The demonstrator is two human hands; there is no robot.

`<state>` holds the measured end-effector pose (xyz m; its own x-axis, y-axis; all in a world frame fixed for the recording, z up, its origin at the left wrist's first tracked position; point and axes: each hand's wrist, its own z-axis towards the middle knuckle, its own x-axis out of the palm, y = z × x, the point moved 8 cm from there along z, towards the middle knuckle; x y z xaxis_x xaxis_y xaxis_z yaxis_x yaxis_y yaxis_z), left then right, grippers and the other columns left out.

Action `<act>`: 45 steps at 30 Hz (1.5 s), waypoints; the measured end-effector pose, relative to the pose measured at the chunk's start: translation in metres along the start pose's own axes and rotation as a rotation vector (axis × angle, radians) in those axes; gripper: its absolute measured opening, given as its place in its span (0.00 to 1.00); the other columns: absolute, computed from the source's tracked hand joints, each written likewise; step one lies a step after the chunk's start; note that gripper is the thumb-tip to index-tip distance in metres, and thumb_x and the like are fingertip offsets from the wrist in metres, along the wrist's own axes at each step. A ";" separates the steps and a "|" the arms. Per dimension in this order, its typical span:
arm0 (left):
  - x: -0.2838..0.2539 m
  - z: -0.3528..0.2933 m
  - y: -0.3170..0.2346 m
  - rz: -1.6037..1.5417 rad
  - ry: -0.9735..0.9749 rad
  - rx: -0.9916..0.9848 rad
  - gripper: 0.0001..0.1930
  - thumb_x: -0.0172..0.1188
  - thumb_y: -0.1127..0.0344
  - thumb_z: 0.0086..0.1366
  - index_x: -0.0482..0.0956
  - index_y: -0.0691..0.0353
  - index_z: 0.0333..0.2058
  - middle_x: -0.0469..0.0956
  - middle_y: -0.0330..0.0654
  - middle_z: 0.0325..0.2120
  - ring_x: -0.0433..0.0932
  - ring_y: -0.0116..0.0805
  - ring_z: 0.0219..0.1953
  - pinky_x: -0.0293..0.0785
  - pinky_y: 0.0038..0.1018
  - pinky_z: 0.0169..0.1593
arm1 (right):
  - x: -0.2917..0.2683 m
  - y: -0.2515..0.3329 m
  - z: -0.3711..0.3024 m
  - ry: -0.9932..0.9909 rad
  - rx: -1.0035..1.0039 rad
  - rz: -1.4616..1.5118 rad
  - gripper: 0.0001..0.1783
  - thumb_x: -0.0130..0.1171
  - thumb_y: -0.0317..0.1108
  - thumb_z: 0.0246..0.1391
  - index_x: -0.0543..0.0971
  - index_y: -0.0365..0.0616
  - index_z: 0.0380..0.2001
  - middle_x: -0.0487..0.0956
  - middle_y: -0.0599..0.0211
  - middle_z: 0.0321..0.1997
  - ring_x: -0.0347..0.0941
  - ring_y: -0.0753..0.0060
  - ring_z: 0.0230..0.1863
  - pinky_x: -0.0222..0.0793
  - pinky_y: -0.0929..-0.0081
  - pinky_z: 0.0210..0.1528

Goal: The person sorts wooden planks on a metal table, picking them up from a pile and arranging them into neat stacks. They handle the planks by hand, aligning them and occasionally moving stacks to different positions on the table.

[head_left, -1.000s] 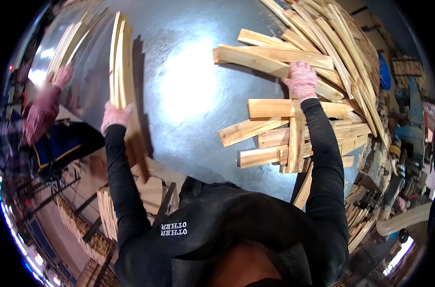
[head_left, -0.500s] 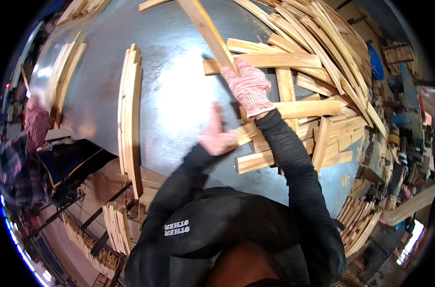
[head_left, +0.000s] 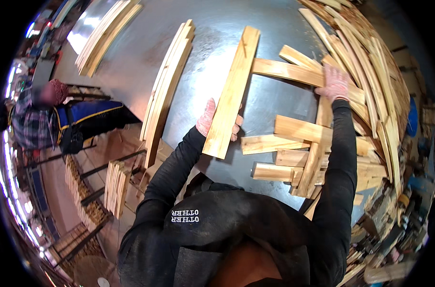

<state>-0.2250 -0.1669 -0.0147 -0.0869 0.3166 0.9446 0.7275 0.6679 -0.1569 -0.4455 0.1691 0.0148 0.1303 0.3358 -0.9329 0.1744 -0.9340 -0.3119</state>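
My left hand (head_left: pixel 207 118), in a pink-and-white knit glove, is closed round the lower part of a wooden board (head_left: pixel 231 91). The thumb shows at the board's left side and fingertips at its right. The board slants up and away over the metal table. My right hand (head_left: pixel 335 82), gloved alike, rests with its fingers stretched out over boards in the loose pile. A long board (head_left: pixel 289 71) lies crosswise beside it, its left end next to the held board. Below my right hand, several more boards (head_left: pixel 301 129) cross one another.
A neat row of boards (head_left: pixel 169 91) lies on the metal table (head_left: pixel 212 21) to the left, with another stack (head_left: pixel 107 36) farther off. Long strips (head_left: pixel 370 76) heap along the right edge. A person (head_left: pixel 35 119) in a plaid shirt stands at the left beside racks of wood.
My left hand now grips a board, which my right hand held before. My right hand has let go and moved right onto the pile. The view has shifted.
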 end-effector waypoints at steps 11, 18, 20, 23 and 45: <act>-0.049 -0.027 -0.050 0.559 -0.393 0.037 0.34 0.61 0.36 0.59 0.74 0.64 0.48 0.80 0.49 0.35 0.80 0.37 0.28 0.80 0.32 0.33 | 0.004 0.011 -0.008 0.348 -0.070 0.051 0.53 0.74 0.50 0.35 0.61 0.46 0.64 0.75 0.49 0.53 0.73 0.50 0.55 0.70 0.59 0.56; -0.097 -0.065 -0.077 1.548 -0.908 -0.012 0.29 0.54 0.56 0.61 0.66 0.61 0.60 0.80 0.55 0.37 0.79 0.50 0.41 0.73 0.38 0.49 | -0.066 0.013 -0.052 0.055 -0.127 0.294 0.52 0.74 0.44 0.37 0.60 0.46 0.65 0.73 0.47 0.56 0.70 0.50 0.58 0.67 0.61 0.60; -0.074 -0.076 -0.081 1.789 -1.061 -0.081 0.30 0.52 0.55 0.62 0.63 0.60 0.62 0.79 0.59 0.40 0.79 0.53 0.43 0.73 0.40 0.50 | -0.105 0.006 -0.063 -0.167 -0.171 0.549 0.53 0.75 0.46 0.38 0.60 0.44 0.66 0.74 0.46 0.55 0.71 0.52 0.58 0.66 0.62 0.60; -0.055 -0.109 -0.079 1.869 -1.174 -0.023 0.30 0.52 0.53 0.64 0.63 0.61 0.62 0.78 0.61 0.41 0.78 0.56 0.45 0.73 0.43 0.50 | -0.166 -0.001 -0.067 -0.266 -0.061 1.128 0.45 0.74 0.46 0.44 0.65 0.35 0.61 0.76 0.59 0.51 0.73 0.67 0.51 0.67 0.70 0.56; -0.034 -0.205 -0.211 2.103 -1.288 0.758 0.34 0.65 0.63 0.58 0.63 0.64 0.62 0.68 0.54 0.58 0.68 0.48 0.59 0.67 0.39 0.61 | 0.002 0.285 -0.125 0.604 0.086 2.539 0.29 0.59 0.39 0.58 0.70 0.29 0.56 0.76 0.49 0.54 0.73 0.58 0.55 0.69 0.64 0.61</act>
<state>-0.2360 -0.4568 0.0450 -0.3034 0.3689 -0.8786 0.1849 -0.8817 -0.4340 -0.2733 -0.0813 -0.0531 0.0319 -0.7546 0.6554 -0.6206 0.4990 0.6048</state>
